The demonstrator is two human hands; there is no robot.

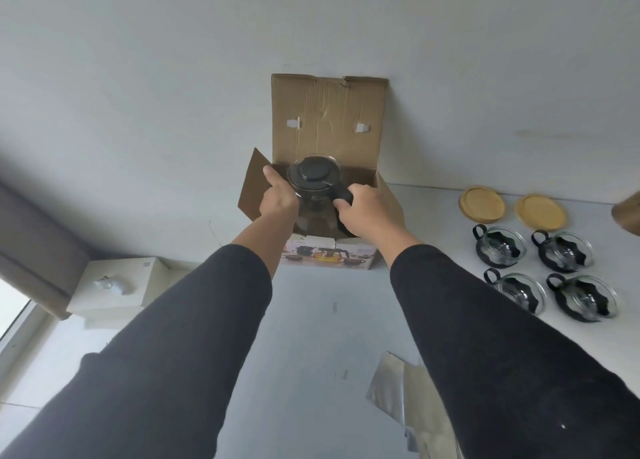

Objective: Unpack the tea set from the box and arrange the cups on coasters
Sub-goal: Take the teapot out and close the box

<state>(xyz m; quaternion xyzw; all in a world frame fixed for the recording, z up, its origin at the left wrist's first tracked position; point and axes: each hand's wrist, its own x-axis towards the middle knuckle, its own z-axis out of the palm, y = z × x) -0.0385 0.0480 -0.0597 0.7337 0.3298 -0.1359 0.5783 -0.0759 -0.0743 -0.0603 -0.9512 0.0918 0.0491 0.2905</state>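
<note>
Four cups (pixel 545 273): standing in two rows on the white table (pixel 329 320), well to the right of the box; none is sitting on a coaster yet.
Two coasters (pixel 512 205): lying side by side behind the cups, bare; whether more are to come cannot be told.
Teapot (pixel 315 195): sitting in the open mouth of the box (pixel 327 122), its lid level with the rim; judged as being lifted out.
Left hand (pixel 278 198): pressing against the pot's left flank, thumb raised beside the lid.
Right hand (pixel 367 212): gripping the black handle, fingers curling round it.
Progress: the person is nearing the end of unpacking; the pot is needing a place on the table, and pairing the cups with the coasters is remaining.
Materials: the box is showing creased brown corrugated card with a printed front; the pot and cups are showing clear glass with black fittings, the cups carrying wavy black bases and loop handles; the coasters are appearing as round, rimmed discs of pale wood.
</note>
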